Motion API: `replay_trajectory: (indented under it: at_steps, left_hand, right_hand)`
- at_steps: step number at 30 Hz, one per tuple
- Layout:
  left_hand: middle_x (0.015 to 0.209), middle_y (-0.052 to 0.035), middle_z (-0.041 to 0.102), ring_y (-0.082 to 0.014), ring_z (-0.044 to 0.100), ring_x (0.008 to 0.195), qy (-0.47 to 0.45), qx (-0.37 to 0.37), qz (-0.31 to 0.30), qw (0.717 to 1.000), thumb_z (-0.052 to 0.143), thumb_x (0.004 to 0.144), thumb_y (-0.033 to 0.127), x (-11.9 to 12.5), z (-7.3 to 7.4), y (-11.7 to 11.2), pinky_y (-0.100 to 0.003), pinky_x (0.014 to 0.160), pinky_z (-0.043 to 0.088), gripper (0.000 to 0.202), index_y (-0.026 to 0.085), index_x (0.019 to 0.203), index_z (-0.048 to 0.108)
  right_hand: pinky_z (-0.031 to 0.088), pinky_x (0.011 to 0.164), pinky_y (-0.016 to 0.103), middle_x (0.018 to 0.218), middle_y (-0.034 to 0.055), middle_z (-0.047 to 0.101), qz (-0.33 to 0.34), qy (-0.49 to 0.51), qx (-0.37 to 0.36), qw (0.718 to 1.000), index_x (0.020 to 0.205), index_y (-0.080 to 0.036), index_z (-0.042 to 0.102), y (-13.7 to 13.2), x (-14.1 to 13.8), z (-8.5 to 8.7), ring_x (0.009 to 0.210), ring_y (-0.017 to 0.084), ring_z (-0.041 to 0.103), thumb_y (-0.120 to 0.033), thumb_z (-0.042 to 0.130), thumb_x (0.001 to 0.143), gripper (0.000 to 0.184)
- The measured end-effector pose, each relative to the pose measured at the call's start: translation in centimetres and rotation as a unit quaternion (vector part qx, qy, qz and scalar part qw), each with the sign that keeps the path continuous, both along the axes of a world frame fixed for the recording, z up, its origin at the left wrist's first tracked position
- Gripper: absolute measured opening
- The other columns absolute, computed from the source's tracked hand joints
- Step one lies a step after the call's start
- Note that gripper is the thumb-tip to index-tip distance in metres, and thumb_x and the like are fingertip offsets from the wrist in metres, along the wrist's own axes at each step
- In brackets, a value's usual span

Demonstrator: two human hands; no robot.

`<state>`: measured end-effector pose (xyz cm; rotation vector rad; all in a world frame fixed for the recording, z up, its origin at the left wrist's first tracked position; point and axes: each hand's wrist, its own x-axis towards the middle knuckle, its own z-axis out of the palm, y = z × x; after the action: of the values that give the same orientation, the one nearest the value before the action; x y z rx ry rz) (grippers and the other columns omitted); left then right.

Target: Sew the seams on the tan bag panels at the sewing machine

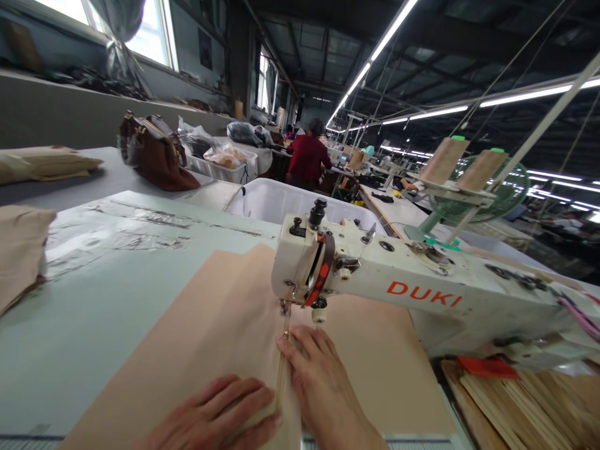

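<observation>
Beige fabric (197,337) lies lower centre, under the presser foot (284,307) of the sewing machine (422,287); left hand (220,412) and right hand (319,381) press it flat, fingers spread, grasping nothing; seam-feeding seems in hand; next calls for straight, even guiding.

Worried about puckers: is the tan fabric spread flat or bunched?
Flat: tan fabric lies smooth on the table, left hand and right hand pressing it.
</observation>
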<state>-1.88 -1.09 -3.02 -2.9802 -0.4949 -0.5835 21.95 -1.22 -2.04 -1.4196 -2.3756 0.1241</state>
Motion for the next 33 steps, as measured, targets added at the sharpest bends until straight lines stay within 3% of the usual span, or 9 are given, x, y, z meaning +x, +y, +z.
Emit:
replay_trajectory:
  at_steps: [7, 11, 15, 19, 24, 28, 33]
  left_hand:
    - [0.147, -0.0008, 0.054, -0.0228, 0.055, 0.128, 0.039, -0.085, -0.005, 0.996, 0.056, 0.099, 0.033, -0.5, 1.6, 0.9, -0.030, 0.111, 0.043, 0.057, 0.030, 0.153, 0.037]
    - [0.146, -0.0015, 0.054, -0.0265, 0.055, 0.128, -0.025, -0.120, 0.021, 0.992, 0.061, 0.096, 0.041, -0.2, 3.0, -0.1, -0.037, 0.113, 0.041, 0.074, 0.035, 0.158, 0.022]
    - [0.154, -0.0051, 0.045, -0.0323, 0.049, 0.134, -0.018, -0.141, 0.034, 0.989, 0.067, 0.088, 0.057, -0.5, 2.9, -0.6, -0.046, 0.115, 0.040, 0.094, 0.034, 0.160, 0.012]
    - [0.159, -0.0044, 0.035, -0.0361, 0.039, 0.142, 0.027, -0.215, 0.041, 0.975, 0.072, 0.083, 0.059, -1.5, 2.1, -0.6, -0.051, 0.115, 0.039, 0.097, 0.037, 0.159, 0.015]
    - [0.161, -0.0047, 0.033, -0.0408, 0.033, 0.145, 0.057, -0.299, 0.069, 0.950, 0.078, 0.074, 0.064, -1.2, 2.8, -0.6, -0.061, 0.118, 0.030, 0.099, 0.041, 0.156, 0.026]
    - [0.160, -0.0055, 0.034, -0.0410, 0.032, 0.145, 0.078, -0.312, 0.081, 0.943, 0.072, 0.078, 0.068, -1.0, 3.4, -0.5, -0.061, 0.117, 0.029, 0.092, 0.039, 0.155, 0.030]
    - [0.154, -0.0056, 0.045, -0.0368, 0.043, 0.139, 0.046, -0.257, 0.057, 0.964, 0.073, 0.078, 0.066, -0.9, 4.1, 0.4, -0.053, 0.118, 0.033, 0.090, 0.036, 0.154, 0.036]
  right_hand:
    - [0.041, 0.111, 0.042, 0.142, 0.0035, 0.056, 0.002, 0.060, -0.067, 0.996, 0.134, -0.029, 0.061, 2.0, 0.5, 1.9, 0.128, 0.024, 0.053, 0.000, 0.047, 0.087, 0.057]
    - [0.048, 0.099, 0.036, 0.113, 0.0078, 0.069, -0.097, 0.134, -0.084, 0.983, 0.111, -0.021, 0.071, 3.9, 0.3, 2.9, 0.109, 0.022, 0.063, -0.017, 0.054, 0.093, 0.024]
    - [0.047, 0.095, 0.039, 0.110, 0.0100, 0.064, -0.173, 0.095, -0.070, 0.978, 0.095, -0.020, 0.072, 5.0, -0.8, 2.4, 0.110, 0.028, 0.057, -0.023, 0.065, 0.086, 0.012]
    - [0.044, 0.098, 0.043, 0.111, 0.0118, 0.063, -0.196, 0.080, -0.065, 0.975, 0.102, -0.020, 0.071, 5.6, -1.8, 1.3, 0.114, 0.030, 0.052, -0.024, 0.060, 0.089, 0.018]
    - [0.041, 0.100, 0.046, 0.116, 0.0139, 0.063, -0.229, 0.073, -0.063, 0.969, 0.100, -0.018, 0.072, 7.5, -1.6, 1.2, 0.121, 0.033, 0.048, -0.028, 0.059, 0.091, 0.019]
    - [0.041, 0.100, 0.042, 0.121, 0.0110, 0.062, -0.191, 0.074, -0.051, 0.977, 0.107, -0.020, 0.071, 6.3, -0.6, 1.8, 0.118, 0.029, 0.050, -0.030, 0.063, 0.090, 0.021]
    - [0.037, 0.105, 0.042, 0.111, 0.0060, 0.066, -0.080, 0.085, 0.006, 0.993, 0.101, -0.026, 0.074, 3.2, 0.1, 1.6, 0.111, 0.024, 0.054, -0.017, 0.062, 0.091, 0.018]
